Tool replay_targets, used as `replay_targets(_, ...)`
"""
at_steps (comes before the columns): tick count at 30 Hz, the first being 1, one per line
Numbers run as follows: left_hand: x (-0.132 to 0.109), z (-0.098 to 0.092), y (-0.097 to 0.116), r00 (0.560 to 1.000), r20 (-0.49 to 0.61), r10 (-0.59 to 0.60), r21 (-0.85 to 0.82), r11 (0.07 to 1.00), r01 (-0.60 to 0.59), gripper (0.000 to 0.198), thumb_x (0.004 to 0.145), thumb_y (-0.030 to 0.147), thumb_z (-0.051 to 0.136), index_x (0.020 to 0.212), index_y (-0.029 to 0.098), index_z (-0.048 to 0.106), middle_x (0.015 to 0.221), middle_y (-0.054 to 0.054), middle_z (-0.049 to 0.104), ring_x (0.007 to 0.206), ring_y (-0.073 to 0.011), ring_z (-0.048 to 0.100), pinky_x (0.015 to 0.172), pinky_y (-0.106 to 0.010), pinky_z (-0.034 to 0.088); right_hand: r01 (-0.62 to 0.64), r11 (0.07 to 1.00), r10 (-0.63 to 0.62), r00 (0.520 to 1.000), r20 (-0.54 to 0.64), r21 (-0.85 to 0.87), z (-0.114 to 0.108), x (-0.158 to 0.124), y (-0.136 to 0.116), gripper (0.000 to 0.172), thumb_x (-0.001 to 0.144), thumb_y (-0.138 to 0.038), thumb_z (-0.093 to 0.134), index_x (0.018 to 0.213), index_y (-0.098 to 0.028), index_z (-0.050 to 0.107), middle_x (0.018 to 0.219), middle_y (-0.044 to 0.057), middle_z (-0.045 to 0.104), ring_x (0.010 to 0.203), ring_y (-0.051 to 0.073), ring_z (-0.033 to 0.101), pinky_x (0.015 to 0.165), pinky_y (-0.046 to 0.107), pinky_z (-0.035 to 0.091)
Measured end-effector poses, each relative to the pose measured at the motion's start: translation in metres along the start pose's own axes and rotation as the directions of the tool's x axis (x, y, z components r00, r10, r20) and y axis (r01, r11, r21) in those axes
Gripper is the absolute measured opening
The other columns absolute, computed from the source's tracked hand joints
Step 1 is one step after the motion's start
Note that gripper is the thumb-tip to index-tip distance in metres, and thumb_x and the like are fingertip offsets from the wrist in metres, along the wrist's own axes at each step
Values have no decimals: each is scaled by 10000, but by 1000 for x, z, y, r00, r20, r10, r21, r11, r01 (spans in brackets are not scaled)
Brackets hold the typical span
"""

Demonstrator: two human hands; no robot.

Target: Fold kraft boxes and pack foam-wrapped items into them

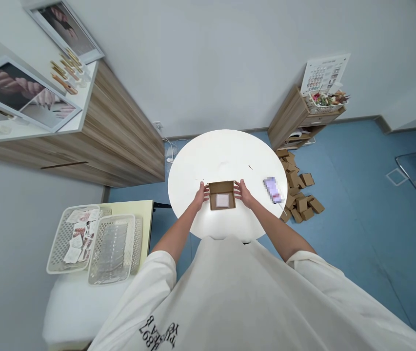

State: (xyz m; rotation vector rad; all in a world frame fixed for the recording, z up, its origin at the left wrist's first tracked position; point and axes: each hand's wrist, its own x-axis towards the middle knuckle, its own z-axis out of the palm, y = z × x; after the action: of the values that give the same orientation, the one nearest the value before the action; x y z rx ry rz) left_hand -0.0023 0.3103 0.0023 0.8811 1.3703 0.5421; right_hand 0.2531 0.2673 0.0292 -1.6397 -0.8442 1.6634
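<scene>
The open cardboard box [221, 187] is positioned at the near half of the white tabletop [211, 153], between the left hand [201, 196] and the right hand [244, 193]. Fingers extend at both box sides; their grip cannot be told. A pale packet [223, 200] lies inside. A blurred purple item [273, 190] lies right.

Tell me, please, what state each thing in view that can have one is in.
Box: open, lid raised
Packet: flat inside the box
Left hand: at the box's left side, fingers extended
Right hand: at the box's right side, fingers extended
Phone: lying on the table; pixelated, so screen state unclear
Other boxes: heaped on the floor, most seemingly shut
Drawer: shut
Left basket: uncovered, holding printed sheets
Right basket: uncovered, holding clear items
</scene>
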Motion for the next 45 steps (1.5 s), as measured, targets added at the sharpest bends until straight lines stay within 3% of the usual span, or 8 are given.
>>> replay_targets(4,0,3,-4,997,-23,78,28,997,-78,578,950,687,375,1089,214,677,1176,-112,683,1055,-241,648,840,-333,523,34,996,-37,999,-32,-83,0,-1,5,710,957,-726,279,1367,-233,582,1408,84,565,1195,233,579,970,342,512)
replay_targets(7,-9,7,-19,990,10,143,251,958,-141,346,928,529,538,1023,229,682,1140,-75,691,1068,-236,634,927,-351,501,66,968,-72,997,-16,-242,2,-3,22,554,910,-632,520,1285,-242,641,1330,75,617,1185,251,571,1043,391,464)
replay_targets(9,-17,9,-33,978,3,207,382,904,-192,244,905,412,590,1053,238,676,1190,-70,670,1149,-241,604,1014,-374,465,86,932,-112,992,-52,-353,4,-7,37,537,897,-559,571,1333,-247,606,1426,89,538,1239,257,545,1068,400,442)
replay_targets(14,-39,14,-69,911,51,409,621,702,-350,354,917,287,554,1264,239,605,1441,-103,499,1382,-250,436,1158,-401,346,176,746,-273,961,-53,-643,7,-21,72,496,936,-449,534,1394,-260,542,1578,83,342,1425,254,369,1150,424,354)
replay_targets(19,-46,14,-90,951,105,290,751,604,-267,486,886,235,573,1371,238,545,1527,-130,413,1431,-325,367,1155,-487,331,121,596,-183,983,13,-794,6,-28,90,459,957,-385,519,1387,-231,555,1588,126,320,1421,305,363,1136,466,341)
replay_targets(29,-53,20,-75,967,72,245,664,711,-230,720,776,184,613,1459,250,393,1404,-107,554,1305,-328,493,1075,-458,396,106,654,-180,984,-17,-749,8,-29,89,617,862,-288,553,1463,-233,425,1393,99,566,1250,307,515,1029,448,418)
replay_targets(38,-54,24,-51,945,-7,327,647,722,-245,885,702,144,649,1508,278,308,1366,-105,549,1289,-311,505,1068,-469,390,202,699,-317,947,-44,-685,12,-30,69,743,761,-228,574,1479,-265,384,1420,89,514,1276,295,483,1084,488,367)
replay_targets(45,-41,30,-38,885,-109,452,509,790,-342,697,837,185,611,1488,225,365,1349,-125,532,1229,-264,546,1065,-426,434,250,717,-429,894,-129,-651,16,-23,49,583,871,-289,509,1448,-270,426,1404,83,526,1283,275,480,1083,489,380)
